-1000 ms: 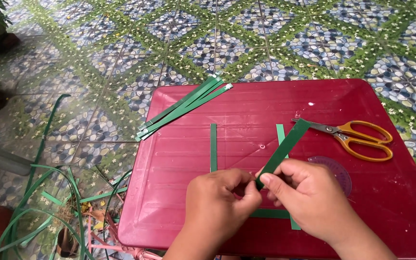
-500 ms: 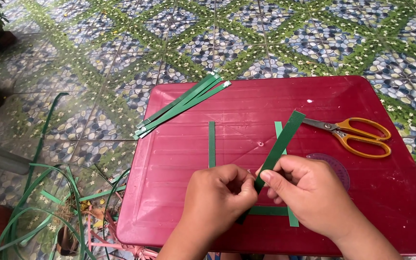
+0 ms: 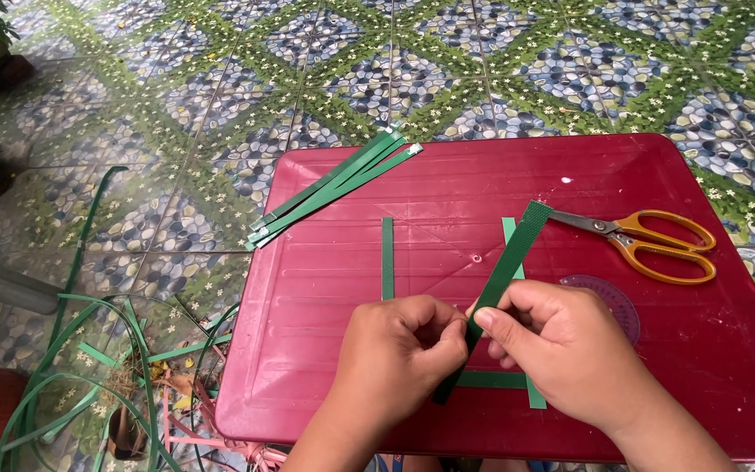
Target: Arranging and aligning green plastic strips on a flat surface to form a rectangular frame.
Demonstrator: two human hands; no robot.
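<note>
Both the left hand (image 3: pixel 404 350) and right hand (image 3: pixel 561 350) pinch a dark green plastic strap strip (image 3: pixel 504 267), fingers clamped on its middle; it slants up beyond the right hand. Orange-handled scissors (image 3: pixel 648 240) lie beyond, on the red bench (image 3: pixel 325 288).

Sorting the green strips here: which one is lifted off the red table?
The dark green strip pinched between left hand and right hand, slanting up toward the scissors; the others lie flat.

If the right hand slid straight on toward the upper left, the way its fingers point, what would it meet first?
The left hand: the right hand already meets it fingertip to fingertip around the dark green strip that both pinch. Depth is hard to judge.
</note>
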